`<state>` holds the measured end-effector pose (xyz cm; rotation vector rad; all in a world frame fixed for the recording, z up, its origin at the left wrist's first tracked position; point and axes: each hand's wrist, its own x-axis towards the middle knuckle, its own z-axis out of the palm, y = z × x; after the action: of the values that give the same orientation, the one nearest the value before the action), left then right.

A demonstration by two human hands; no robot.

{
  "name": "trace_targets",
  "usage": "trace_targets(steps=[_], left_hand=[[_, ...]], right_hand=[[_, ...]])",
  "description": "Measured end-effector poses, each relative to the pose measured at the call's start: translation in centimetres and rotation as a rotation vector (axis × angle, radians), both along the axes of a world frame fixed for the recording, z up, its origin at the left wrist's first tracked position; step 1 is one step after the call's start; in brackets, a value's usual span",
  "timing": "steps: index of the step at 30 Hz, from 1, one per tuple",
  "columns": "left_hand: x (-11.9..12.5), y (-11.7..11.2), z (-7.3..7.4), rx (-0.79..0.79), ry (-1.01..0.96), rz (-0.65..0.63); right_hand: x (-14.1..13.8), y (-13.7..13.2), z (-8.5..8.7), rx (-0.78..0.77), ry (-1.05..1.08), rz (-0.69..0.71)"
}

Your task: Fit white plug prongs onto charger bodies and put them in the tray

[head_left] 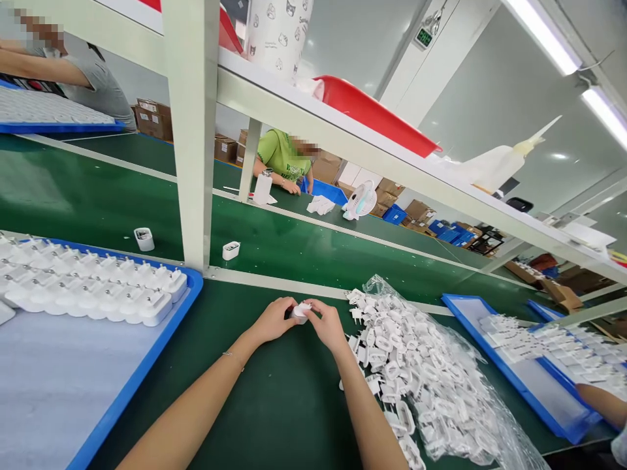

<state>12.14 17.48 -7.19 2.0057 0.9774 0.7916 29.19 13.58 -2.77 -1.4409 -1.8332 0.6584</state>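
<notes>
Over the green work surface, my left hand [275,320] and my right hand [325,324] meet around a small white charger housing [300,312]. Fingertips of both hands pinch it from either side, hiding part of it. Right of my right forearm lies a loose heap of white plug covers [396,356], some with pins showing, spread on a clear plastic bag [499,418]. To the left, a blue-rimmed tray [147,385] carries rows of white chargers [98,281] with metal pins pointing up.
Two white housings [144,239] [231,250] stand on the green conveyor belt [274,241] behind a metal post [189,143]. A shelf [343,124] with a red tray [372,114] spans above. Another person's hand [600,401] is by blue trays [519,385] at right. Two co-workers sit across.
</notes>
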Motion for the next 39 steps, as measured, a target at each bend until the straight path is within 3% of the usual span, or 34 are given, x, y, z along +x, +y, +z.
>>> trace_targets(steps=[7, 14, 17, 19, 23, 25, 27, 29, 32, 35, 39], left_hand=[[-0.3, -0.5, 0.6, -0.038, -0.152, -0.055], [0.4, -0.9, 0.3, 0.054, -0.085, 0.042], [0.0, -0.3, 0.2, 0.036, -0.113, 0.057], [-0.8, 1.1, 0.4, 0.098, -0.150, 0.239], [-3.2, 5.7, 1.7, 0.355, -0.015, 0.772], [-4.4, 8.4, 2.2, 0.334, 0.131, 0.850], [-5.1, 10.9, 2.4, 0.232, 0.265, 0.806], [-5.4, 12.6, 2.3, 0.121, 0.379, 0.724], [-4.7, 13.2, 1.8, 0.049, 0.453, 0.668], [-2.7, 11.0, 1.3, 0.115, 0.316, 0.513], [0.6, 5.9, 0.9, 0.119, 0.090, -0.034]], right_hand=[[0.8, 0.6, 1.2, -0.072, -0.242, 0.075], [1.0, 0.3, 0.7, -0.077, -0.283, -0.011], [0.6, -0.1, 0.5, -0.066, -0.231, 0.038], [0.3, -0.8, 0.1, -0.091, -0.205, 0.075], [1.5, -2.8, -0.5, -0.137, -0.200, 0.038], [3.8, -3.6, -0.1, -0.109, -0.188, -0.052], [6.8, -4.0, 0.9, -0.081, -0.258, -0.239], [9.5, -3.8, 1.9, -0.098, -0.472, -0.466], [11.5, -2.8, 2.3, -0.156, -0.752, -0.632], [10.7, -1.1, 1.3, -0.173, -0.852, -0.646], [8.8, 1.0, -0.5, -0.211, -0.966, -0.665]])
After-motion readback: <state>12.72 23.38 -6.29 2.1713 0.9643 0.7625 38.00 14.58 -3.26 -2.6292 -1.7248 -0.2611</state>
